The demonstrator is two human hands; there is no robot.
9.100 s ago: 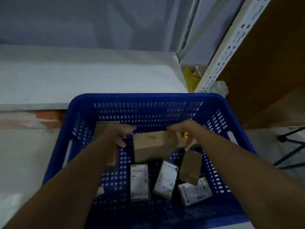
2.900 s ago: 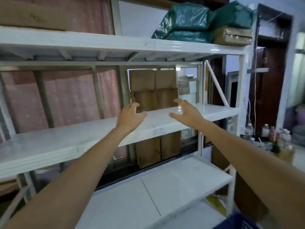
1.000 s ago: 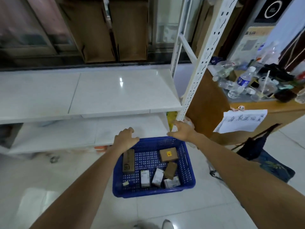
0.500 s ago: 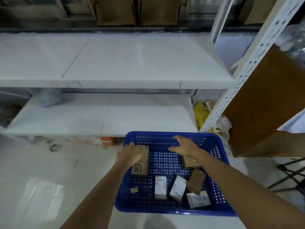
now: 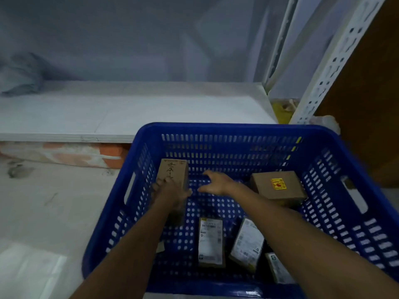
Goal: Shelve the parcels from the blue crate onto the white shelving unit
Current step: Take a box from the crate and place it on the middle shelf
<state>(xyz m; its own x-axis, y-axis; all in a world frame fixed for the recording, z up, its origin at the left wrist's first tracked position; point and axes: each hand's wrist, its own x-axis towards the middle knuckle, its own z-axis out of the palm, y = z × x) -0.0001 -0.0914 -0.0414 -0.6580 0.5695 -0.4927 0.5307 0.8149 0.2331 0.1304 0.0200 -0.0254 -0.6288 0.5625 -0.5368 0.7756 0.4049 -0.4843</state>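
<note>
The blue crate (image 5: 138, 169) stands on the floor before the white shelving unit (image 5: 129, 108). My left hand (image 5: 170, 193) lies on a long brown parcel (image 5: 172, 171) with handwriting, at the crate's left side, fingers curled over it. My right hand (image 5: 218, 183) hovers beside it with fingers spread, holding nothing. A brown box with a yellow sticker (image 5: 278, 186) sits at the right. Two white-labelled parcels (image 5: 210, 240) (image 5: 247, 242) lie near the front, and a third (image 5: 277, 266) is partly hidden under my right forearm.
The shelving's perforated white upright (image 5: 328, 67) rises at the right, with a brown wooden panel (image 5: 367, 83) behind it. Yellow litter (image 5: 282, 108) lies by the upright's foot. A grey bag (image 5: 21, 76) rests on the bottom shelf at far left. Pale floor tiles (image 5: 43, 212) spread left of the crate.
My view has dropped closer to the crate. My left hand has settled onto the long brown parcel, and my right hand has shifted left from the sticker box toward it.
</note>
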